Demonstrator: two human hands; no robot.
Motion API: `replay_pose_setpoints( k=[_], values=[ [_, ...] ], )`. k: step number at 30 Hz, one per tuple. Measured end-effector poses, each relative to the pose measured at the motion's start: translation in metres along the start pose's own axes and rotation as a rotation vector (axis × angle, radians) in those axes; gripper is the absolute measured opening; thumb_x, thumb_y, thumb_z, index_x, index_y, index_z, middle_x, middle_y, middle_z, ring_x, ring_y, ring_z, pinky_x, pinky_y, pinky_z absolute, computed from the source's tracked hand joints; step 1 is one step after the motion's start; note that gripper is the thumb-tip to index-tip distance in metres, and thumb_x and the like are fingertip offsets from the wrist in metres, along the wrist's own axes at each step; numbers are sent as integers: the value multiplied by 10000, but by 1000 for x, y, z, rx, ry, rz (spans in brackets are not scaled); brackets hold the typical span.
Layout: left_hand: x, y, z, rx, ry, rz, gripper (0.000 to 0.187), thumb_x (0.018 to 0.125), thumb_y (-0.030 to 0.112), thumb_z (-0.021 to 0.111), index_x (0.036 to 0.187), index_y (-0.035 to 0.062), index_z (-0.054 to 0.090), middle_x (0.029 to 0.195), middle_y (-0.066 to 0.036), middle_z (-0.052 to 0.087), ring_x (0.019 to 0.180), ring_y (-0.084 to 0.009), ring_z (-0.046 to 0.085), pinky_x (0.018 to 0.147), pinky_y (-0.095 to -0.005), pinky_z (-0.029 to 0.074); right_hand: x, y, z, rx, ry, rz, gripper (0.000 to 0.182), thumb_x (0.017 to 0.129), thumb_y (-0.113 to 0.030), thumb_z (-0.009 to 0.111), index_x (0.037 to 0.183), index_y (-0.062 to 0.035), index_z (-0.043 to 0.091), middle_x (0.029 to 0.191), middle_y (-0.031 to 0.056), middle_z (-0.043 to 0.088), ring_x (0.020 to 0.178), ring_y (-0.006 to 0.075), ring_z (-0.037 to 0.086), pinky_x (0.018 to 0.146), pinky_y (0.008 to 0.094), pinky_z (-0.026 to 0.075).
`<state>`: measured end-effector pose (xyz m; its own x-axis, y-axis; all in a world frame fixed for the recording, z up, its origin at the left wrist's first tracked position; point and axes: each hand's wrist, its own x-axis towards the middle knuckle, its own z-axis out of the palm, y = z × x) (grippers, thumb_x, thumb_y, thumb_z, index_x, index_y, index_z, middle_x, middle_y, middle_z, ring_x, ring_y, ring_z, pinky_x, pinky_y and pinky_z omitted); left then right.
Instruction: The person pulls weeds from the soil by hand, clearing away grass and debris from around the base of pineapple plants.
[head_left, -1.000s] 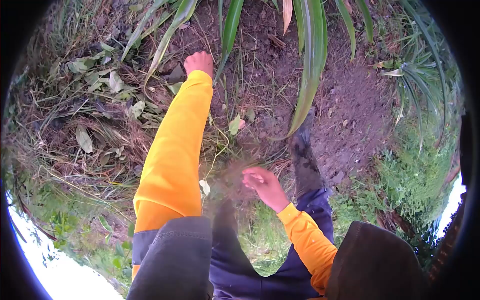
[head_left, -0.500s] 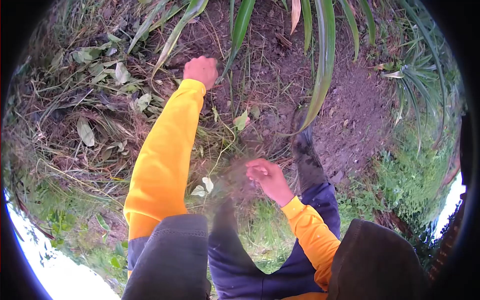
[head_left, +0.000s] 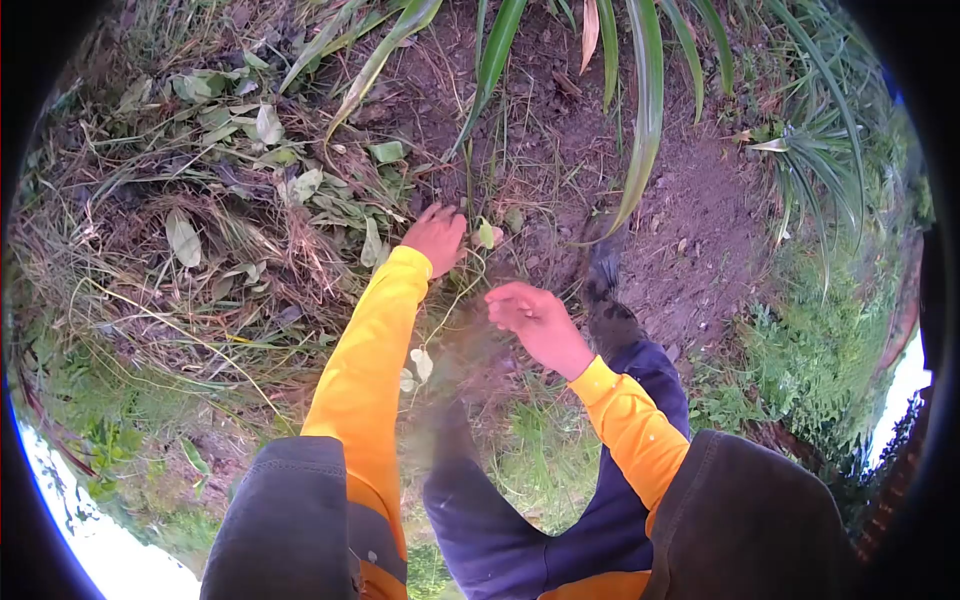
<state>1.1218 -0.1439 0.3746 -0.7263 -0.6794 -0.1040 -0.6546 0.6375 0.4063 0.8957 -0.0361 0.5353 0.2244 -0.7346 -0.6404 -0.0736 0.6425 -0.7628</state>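
Outdoor garden/veg plot – bare soil point(head_left: 705, 230), dried grass point(head_left: 200, 330), long-leaved plants point(head_left: 645, 110)

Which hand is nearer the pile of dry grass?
Left. The left hand is at the right edge of the pile of dry grass; the right hand is farther right.

Open ground outdoors, in daylight
Bare brown soil point(head_left: 705, 235) lies beyond the right hand point(head_left: 540, 325), a spiky plant point(head_left: 797, 150) farther right; low greenery point(head_left: 815, 365) grows to that hand's right, and white glare point(head_left: 95, 540) shows at both outer edges.
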Motion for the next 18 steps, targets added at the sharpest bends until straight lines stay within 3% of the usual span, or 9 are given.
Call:
replay_pose_setpoints(
  k=[3, 5, 7, 8, 9, 11, 14, 16, 18],
  values=[
    [-7, 35, 6, -418, -407, -559, 419, 980, 356, 675, 1122, -10, 529, 992, -286, 717, 1008, -457, 685, 882, -588, 516, 1, -3, -2, 52, 3, -13, 187, 1026, -145, 683, 1142, 2, 686, 992, 49, 733, 914, 106, 688, 848, 284, 550],
    [-62, 66, 33, -430, -226, -562, 388, 1012, 368, 632, 1066, -2, 527, 817, -286, 695, 846, -506, 676, 777, -615, 526, -2, -5, -3, 72, 25, -3, 183, 1024, -143, 684, 1135, 3, 684, 989, 50, 733, 906, 110, 685, 845, 283, 549],
    [-129, 99, 53, -363, -208, -577, 269, 988, 262, 655, 1033, 33, 520, 796, -276, 686, 796, -497, 681, 739, -608, 526, -7, -6, -7, -6, 5, 15, 176, 1019, -130, 684, 1132, 5, 684, 981, 45, 732, 893, 110, 680, 836, 282, 549],
    [-161, 113, 66, -334, -224, -506, 291, 906, 211, 723, 1041, 53, 519, 792, -233, 683, 804, -487, 682, 824, -587, 527, -8, -6, -10, -42, -3, 22, 172, 1017, -124, 684, 1130, 6, 684, 978, 42, 732, 886, 110, 677, 831, 281, 549],
    [-171, 130, 48, -303, -374, -524, 396, 820, 187, 766, 1111, 51, 532, 1024, -230, 683, 1014, -454, 661, 946, -568, 491, -8, -3, -12, -5, 22, 2, 176, 1014, -125, 687, 1130, 8, 685, 972, 40, 732, 874, 111, 673, 825, 285, 549],
    [-159, 153, -4, -450, -345, -535, 490, 767, 181, 784, 1177, 27, 564, 1308, -246, 581, 1255, -435, 543, 1053, -567, 436, -17, 12, -18, 74, 69, -22, 184, 1010, -127, 694, 1131, 11, 687, 961, 36, 731, 851, 112, 663, 812, 292, 550],
    [-111, 151, -42, -315, -193, -398, 513, 757, 186, 788, 1200, 14, 595, 1398, -229, 497, 1325, -432, 466, 1079, -549, 436, -63, 48, -23, 421, 305, 121, 185, 1013, -162, 676, 1137, -29, 710, 954, 40, 741, 848, 120, 678, 786, 286, 536],
    [-52, 140, -71, -442, -38, -453, 399, 797, 201, 770, 1118, 8, 634, 1274, -203, 565, 1235, -421, 540, 1079, -484, 453, -99, 58, -25, 491, 390, 258, 189, 1014, -175, 667, 1146, -47, 714, 956, 40, 744, 860, 123, 688, 782, 279, 531],
    [3, 126, -72, -354, 160, -405, 305, 828, 185, 759, 1047, 8, 642, 1139, -201, 631, 1082, -417, 631, 980, -482, 504, -131, 48, -29, 490, 375, 423, 194, 1016, -182, 656, 1158, -63, 716, 957, 38, 747, 874, 124, 695, 781, 271, 526]
  ],
)
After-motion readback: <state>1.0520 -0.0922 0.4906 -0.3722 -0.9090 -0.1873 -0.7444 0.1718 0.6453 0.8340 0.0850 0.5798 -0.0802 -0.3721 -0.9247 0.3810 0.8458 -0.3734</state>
